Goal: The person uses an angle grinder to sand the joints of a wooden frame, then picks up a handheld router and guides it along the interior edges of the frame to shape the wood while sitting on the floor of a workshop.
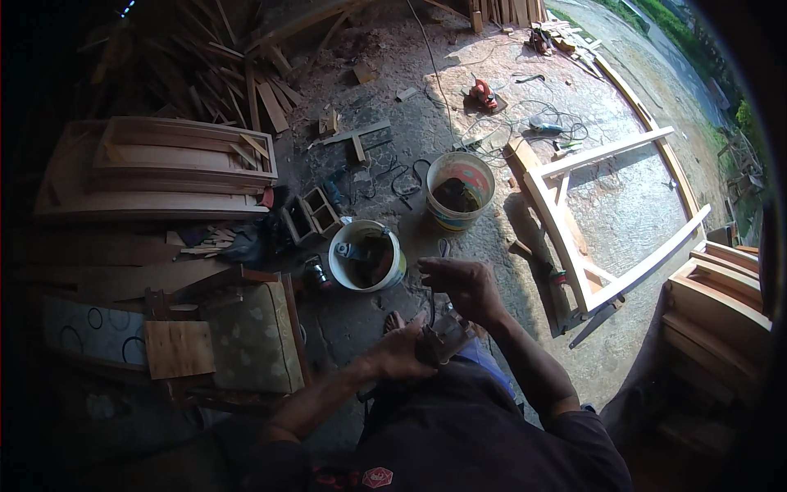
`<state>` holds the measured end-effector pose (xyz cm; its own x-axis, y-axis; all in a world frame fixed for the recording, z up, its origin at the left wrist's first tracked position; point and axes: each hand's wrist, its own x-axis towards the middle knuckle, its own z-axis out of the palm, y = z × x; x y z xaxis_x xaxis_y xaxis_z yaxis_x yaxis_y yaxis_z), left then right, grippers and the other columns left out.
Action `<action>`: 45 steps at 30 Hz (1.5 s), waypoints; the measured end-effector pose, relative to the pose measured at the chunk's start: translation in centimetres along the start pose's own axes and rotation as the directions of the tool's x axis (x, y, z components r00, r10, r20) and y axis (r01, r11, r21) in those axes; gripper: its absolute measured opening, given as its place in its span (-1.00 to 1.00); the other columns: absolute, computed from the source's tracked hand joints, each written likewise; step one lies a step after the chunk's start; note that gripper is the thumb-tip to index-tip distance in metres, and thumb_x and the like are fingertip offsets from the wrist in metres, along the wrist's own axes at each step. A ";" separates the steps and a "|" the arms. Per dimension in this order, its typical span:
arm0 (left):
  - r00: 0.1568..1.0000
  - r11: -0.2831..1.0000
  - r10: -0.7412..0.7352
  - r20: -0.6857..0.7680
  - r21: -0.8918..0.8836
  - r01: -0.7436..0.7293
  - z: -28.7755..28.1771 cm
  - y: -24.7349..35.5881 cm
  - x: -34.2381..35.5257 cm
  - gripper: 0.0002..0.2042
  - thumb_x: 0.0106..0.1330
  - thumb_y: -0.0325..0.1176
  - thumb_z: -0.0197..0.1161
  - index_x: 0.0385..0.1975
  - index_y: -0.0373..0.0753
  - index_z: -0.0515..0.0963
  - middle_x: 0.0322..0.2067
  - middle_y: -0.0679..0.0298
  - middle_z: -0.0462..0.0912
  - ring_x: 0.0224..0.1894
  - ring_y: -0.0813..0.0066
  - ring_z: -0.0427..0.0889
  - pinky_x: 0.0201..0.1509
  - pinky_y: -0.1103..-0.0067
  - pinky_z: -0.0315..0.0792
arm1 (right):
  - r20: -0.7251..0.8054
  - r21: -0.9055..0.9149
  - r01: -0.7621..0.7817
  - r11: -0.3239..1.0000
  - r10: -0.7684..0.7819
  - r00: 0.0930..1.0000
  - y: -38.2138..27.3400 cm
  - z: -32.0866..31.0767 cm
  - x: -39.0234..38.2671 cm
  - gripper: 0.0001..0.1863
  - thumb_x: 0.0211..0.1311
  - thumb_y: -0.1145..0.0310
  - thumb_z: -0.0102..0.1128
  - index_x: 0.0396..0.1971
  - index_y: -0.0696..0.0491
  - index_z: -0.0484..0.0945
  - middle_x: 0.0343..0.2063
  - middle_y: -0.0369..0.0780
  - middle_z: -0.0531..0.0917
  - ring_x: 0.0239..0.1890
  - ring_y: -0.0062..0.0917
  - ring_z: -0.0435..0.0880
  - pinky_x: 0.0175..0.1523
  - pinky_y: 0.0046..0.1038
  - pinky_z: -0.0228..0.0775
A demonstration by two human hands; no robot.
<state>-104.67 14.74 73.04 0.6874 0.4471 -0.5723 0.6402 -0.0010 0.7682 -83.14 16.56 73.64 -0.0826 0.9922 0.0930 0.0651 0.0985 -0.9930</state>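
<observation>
Close in front of my body, my left hand is closed round a compact dark tool with a grey metal part. I cannot make out its exact kind. Just above it is my right hand, its fingers stretched out together toward the left and nothing seen in them. Whether the right hand's heel touches the tool is hard to tell. A white bucket with tools inside stands on the floor just ahead of my hands. Behind it to the right is a second bucket with dark things in it.
At the right lies a pale wooden frame. Stacked frames and a padded chair are at the left. A wooden caddy stands by the near bucket. Farther off, a red power tool and cords lie on the floor.
</observation>
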 end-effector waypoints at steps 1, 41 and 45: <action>0.999 0.999 -0.039 0.005 0.014 0.039 0.0 0.4 0.0 0.10 0.00 -0.15 0.60 0.42 -0.47 -0.03 0.17 -0.15 0.52 0.27 0.07 0.55 0.36 0.33 0.41 | -0.020 0.196 -0.010 0.981 0.014 1.000 0.1 0.6 0.1 -0.47 0.14 0.73 0.14 0.11 0.03 0.68 -0.07 -0.13 0.78 -0.10 -0.48 0.82 -0.04 -0.43 0.68; 0.874 -0.002 -0.231 -0.427 -0.898 -0.439 0.4 -9.6 -4.1 -0.37 0.14 -0.16 0.45 0.17 -0.33 0.42 0.06 0.02 0.58 0.00 0.14 0.69 -0.02 0.23 0.70 | -0.726 0.349 0.229 0.909 0.108 0.679 -2.4 -20.2 -1.1 -0.71 0.36 0.54 0.17 0.05 0.21 0.59 0.05 -0.11 0.69 -0.20 -0.63 0.67 -0.12 -0.55 0.54; 0.739 0.006 0.045 -0.672 -0.740 -0.673 -1.8 -8.0 -3.6 -0.28 0.26 -0.04 0.41 0.28 -0.33 0.28 0.18 0.01 0.48 0.14 0.10 0.61 0.04 0.13 0.67 | -0.102 0.850 -0.113 0.514 0.371 0.923 1.5 -5.1 0.5 -0.64 0.42 0.40 0.27 0.13 0.15 0.48 -0.04 -0.22 0.73 -0.06 -0.61 0.69 0.09 -0.55 0.48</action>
<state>-112.87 14.78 69.45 0.3066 0.9315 -0.1958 -0.7124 0.3610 0.6019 -77.99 17.61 72.53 0.0492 0.9602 -0.2749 -0.8026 -0.1258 -0.5831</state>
